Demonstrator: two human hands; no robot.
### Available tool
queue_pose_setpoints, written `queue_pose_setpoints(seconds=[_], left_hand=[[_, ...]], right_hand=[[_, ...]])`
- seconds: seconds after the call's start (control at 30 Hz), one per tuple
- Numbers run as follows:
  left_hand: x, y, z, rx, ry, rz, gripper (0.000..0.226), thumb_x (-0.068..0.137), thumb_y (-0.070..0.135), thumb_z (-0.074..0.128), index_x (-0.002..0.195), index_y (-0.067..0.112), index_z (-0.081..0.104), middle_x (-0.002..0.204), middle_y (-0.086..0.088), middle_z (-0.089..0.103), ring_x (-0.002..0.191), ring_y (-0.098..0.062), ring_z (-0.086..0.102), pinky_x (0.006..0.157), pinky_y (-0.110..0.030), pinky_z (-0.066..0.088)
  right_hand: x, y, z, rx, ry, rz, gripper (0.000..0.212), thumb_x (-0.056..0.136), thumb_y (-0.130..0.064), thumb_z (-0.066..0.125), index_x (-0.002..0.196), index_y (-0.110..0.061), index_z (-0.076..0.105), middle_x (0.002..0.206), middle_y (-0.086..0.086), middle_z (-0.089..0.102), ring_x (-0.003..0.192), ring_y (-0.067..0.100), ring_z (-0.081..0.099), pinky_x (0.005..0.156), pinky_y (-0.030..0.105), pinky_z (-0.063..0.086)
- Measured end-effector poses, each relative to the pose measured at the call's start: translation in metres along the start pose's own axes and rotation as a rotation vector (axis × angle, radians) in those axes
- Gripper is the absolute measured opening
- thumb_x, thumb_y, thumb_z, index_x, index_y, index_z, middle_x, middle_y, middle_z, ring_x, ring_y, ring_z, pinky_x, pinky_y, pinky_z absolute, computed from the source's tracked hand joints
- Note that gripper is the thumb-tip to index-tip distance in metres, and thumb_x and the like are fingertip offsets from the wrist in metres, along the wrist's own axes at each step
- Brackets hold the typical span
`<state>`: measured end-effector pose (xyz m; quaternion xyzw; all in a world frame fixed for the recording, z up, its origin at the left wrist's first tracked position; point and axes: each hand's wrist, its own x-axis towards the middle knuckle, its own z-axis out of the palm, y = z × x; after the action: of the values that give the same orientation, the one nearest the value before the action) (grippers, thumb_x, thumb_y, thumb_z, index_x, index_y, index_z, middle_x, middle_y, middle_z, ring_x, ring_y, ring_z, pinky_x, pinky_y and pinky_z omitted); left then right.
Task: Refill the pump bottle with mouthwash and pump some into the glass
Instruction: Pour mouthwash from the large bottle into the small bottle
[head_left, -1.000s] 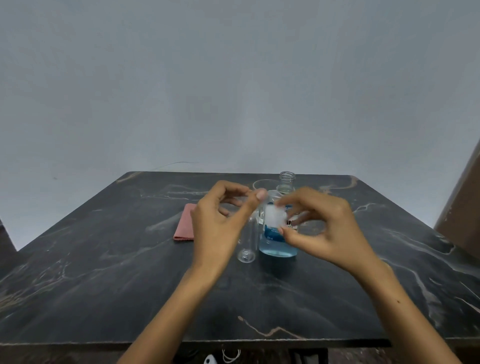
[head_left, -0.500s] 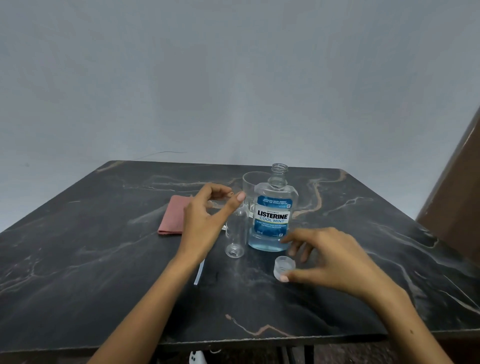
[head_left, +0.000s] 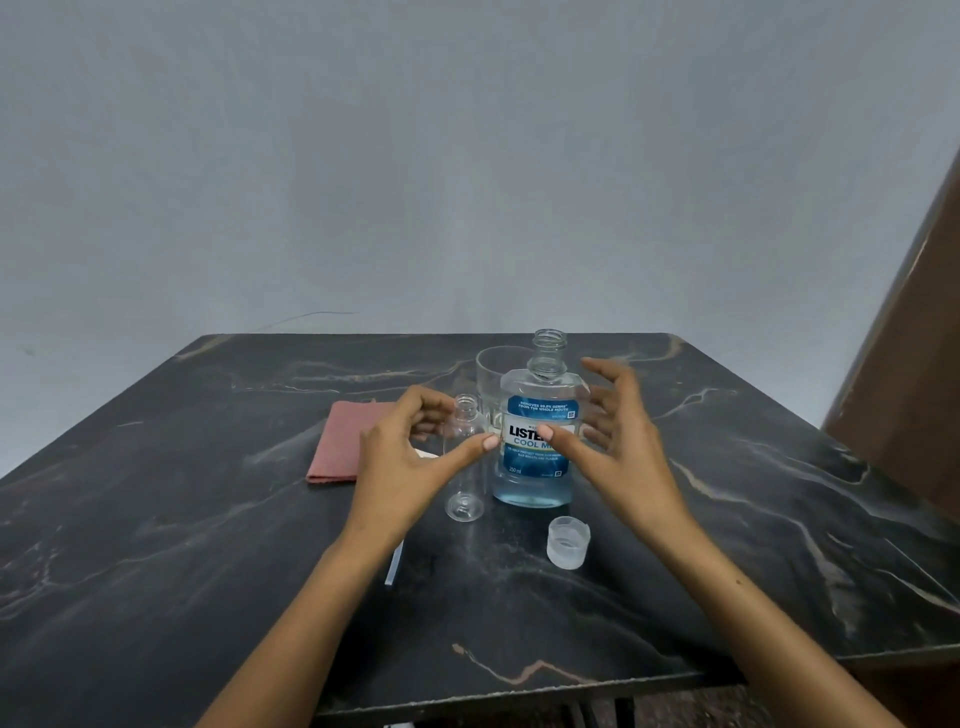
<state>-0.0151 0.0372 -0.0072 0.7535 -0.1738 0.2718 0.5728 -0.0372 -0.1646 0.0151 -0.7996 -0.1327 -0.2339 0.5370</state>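
An uncapped mouthwash bottle (head_left: 537, 447) with blue liquid low inside stands mid-table. Its translucent cap (head_left: 568, 542) lies on the table in front of it. A small empty clear pump bottle (head_left: 465, 462), without its pump, stands just left of it. A clear glass (head_left: 493, 371) sits behind both. My left hand (head_left: 410, 462) curls around the small bottle with thumb and fingers apart; whether it touches is unclear. My right hand (head_left: 618, 441) is spread open at the mouthwash bottle's right side, thumb across the label, holding nothing.
A folded pink cloth (head_left: 343, 447) lies left of my left hand. A thin pale tube (head_left: 395, 564), partly hidden by my left wrist, lies on the dark marble table (head_left: 208, 519). A brown panel (head_left: 914, 353) stands at the right edge.
My right hand set the cap down on the table, let it go and rose to the mouthwash bottle's side. My left hand lowered around the small bottle.
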Motion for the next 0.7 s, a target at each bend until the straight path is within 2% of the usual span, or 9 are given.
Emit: queue_pose_setpoints(seconds=[0.07, 0.17, 0.27, 0.33, 0.53, 0.6, 0.7], left_hand=[[0.000, 0.001, -0.001, -0.006, -0.003, -0.001, 0.046, 0.057, 0.052, 0.082, 0.091, 0.027, 0.064, 0.087, 0.011, 0.071, 0.082, -0.002, 0.066, 0.073, -0.012, 0.052], [-0.001, 0.002, -0.003, -0.006, -0.005, 0.000, 0.045, 0.058, 0.051, 0.083, 0.091, 0.027, 0.064, 0.086, 0.014, 0.071, 0.082, -0.002, 0.066, 0.072, -0.012, 0.052], [-0.001, 0.002, -0.005, -0.006, -0.018, -0.004, 0.044, 0.059, 0.049, 0.084, 0.092, 0.029, 0.065, 0.088, 0.015, 0.071, 0.084, -0.003, 0.066, 0.074, -0.015, 0.053], [0.000, 0.001, -0.007, -0.004, -0.028, -0.009, 0.045, 0.058, 0.050, 0.083, 0.093, 0.030, 0.064, 0.090, 0.016, 0.071, 0.086, -0.003, 0.066, 0.075, -0.016, 0.053], [0.003, -0.004, -0.010, -0.012, -0.030, -0.031, 0.037, 0.060, 0.047, 0.085, 0.088, 0.030, 0.068, 0.090, 0.013, 0.073, 0.089, -0.006, 0.068, 0.078, -0.027, 0.056], [0.005, -0.006, -0.010, -0.017, -0.029, -0.034, 0.035, 0.059, 0.048, 0.084, 0.085, 0.029, 0.070, 0.090, 0.013, 0.074, 0.091, -0.006, 0.068, 0.079, -0.025, 0.053], [0.007, -0.006, -0.010, -0.059, -0.020, -0.046, 0.035, 0.056, 0.049, 0.085, 0.081, 0.028, 0.072, 0.087, 0.011, 0.075, 0.086, -0.010, 0.069, 0.072, -0.014, 0.049]], right_hand=[[0.001, 0.000, 0.003, 0.079, -0.020, 0.010, 0.066, 0.079, -0.018, 0.074, 0.132, -0.026, 0.035, 0.113, -0.009, 0.059, 0.102, 0.000, 0.062, 0.083, 0.012, 0.052], [0.002, -0.002, 0.005, 0.140, -0.040, 0.000, 0.063, 0.079, -0.013, 0.072, 0.131, -0.023, 0.037, 0.116, 0.004, 0.061, 0.098, 0.012, 0.068, 0.083, 0.031, 0.058], [0.006, -0.005, 0.003, 0.110, -0.059, -0.032, 0.060, 0.076, -0.016, 0.075, 0.125, -0.021, 0.041, 0.112, 0.005, 0.064, 0.096, 0.015, 0.068, 0.084, 0.040, 0.058], [0.011, -0.007, -0.002, 0.060, -0.103, -0.065, 0.056, 0.074, -0.019, 0.076, 0.120, -0.022, 0.044, 0.110, 0.000, 0.065, 0.097, 0.014, 0.068, 0.084, 0.039, 0.058], [0.032, -0.019, -0.020, -0.143, -0.266, -0.164, 0.051, 0.073, -0.024, 0.078, 0.118, -0.028, 0.053, 0.107, 0.003, 0.067, 0.091, 0.011, 0.069, 0.081, 0.030, 0.058], [0.039, -0.023, -0.027, -0.205, -0.331, -0.191, 0.050, 0.074, -0.024, 0.078, 0.118, -0.031, 0.055, 0.107, -0.001, 0.067, 0.094, 0.006, 0.068, 0.083, 0.024, 0.057], [0.049, -0.028, -0.033, -0.300, -0.427, -0.225, 0.048, 0.076, -0.020, 0.077, 0.117, -0.035, 0.057, 0.106, -0.013, 0.068, 0.102, -0.003, 0.061, 0.086, 0.015, 0.052]])
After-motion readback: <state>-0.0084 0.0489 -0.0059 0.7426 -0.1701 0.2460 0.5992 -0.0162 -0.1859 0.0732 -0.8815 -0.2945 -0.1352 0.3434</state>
